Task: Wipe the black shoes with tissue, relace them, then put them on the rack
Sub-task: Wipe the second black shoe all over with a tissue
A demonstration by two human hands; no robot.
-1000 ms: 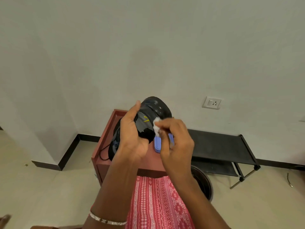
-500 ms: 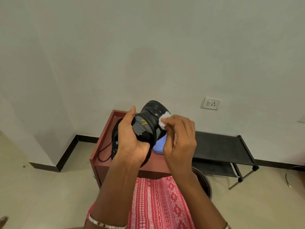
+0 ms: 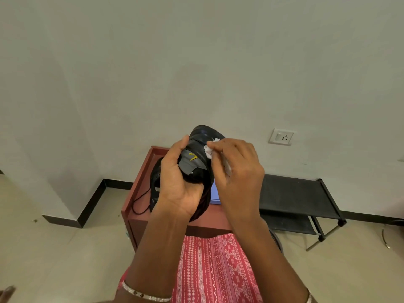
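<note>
My left hand (image 3: 178, 182) grips a black shoe (image 3: 202, 138) with a grey tongue and yellow mark, held up above the small brown table (image 3: 140, 189), toe pointing away. My right hand (image 3: 237, 171) pinches a wad of white tissue (image 3: 208, 149) against the right side of the shoe near the toe. A second black shoe (image 3: 156, 182) with a loose black lace (image 3: 140, 202) lies on the table, mostly hidden behind my left hand. The black two-tier rack (image 3: 297, 195) stands to the right against the wall.
A blue flat object (image 3: 215, 193) lies on the table under my right hand. A wall socket (image 3: 281, 137) is above the rack. A dark round container (image 3: 276, 241) sits on the floor by the table's right side. My red patterned clothing (image 3: 214, 270) fills the bottom.
The tissue has slid up the shoe's side from near the tongue toward the toe. The shoe stays held in my left hand, tilting slightly.
</note>
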